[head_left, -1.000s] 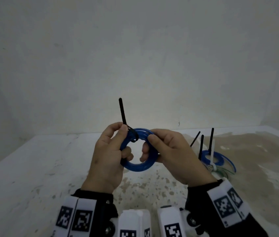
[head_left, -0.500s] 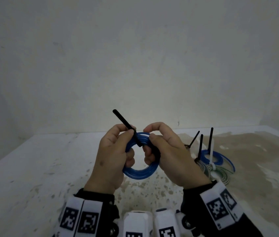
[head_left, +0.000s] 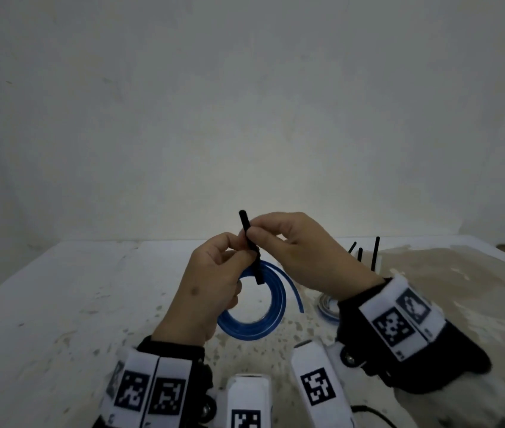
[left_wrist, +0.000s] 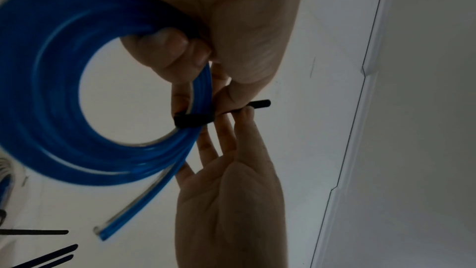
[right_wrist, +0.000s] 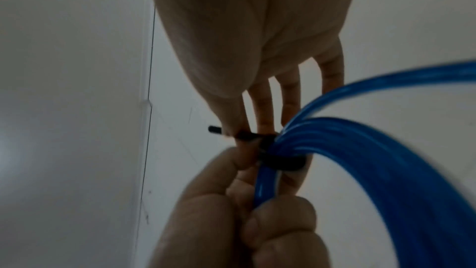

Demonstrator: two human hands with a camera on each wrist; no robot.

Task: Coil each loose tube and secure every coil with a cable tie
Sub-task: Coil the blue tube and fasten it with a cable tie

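A blue tube coil hangs above the white table, with one loose end curving off to the right. My left hand grips the coil's upper left part, fingers curled round it. A black cable tie wraps the coil at the top. My right hand pinches the tie's free tail between thumb and forefinger just above the coil, with the other fingers spread.
Behind my right wrist lie tied coils with black tie tails sticking up. The stained white table meets a plain wall at the back. White wrist-camera housings sit at the bottom.
The right hand left the coil's rim and took hold of the tie's tail, lifting it. The coil has dropped lower and opened out, and a tube end has sprung free at the right.
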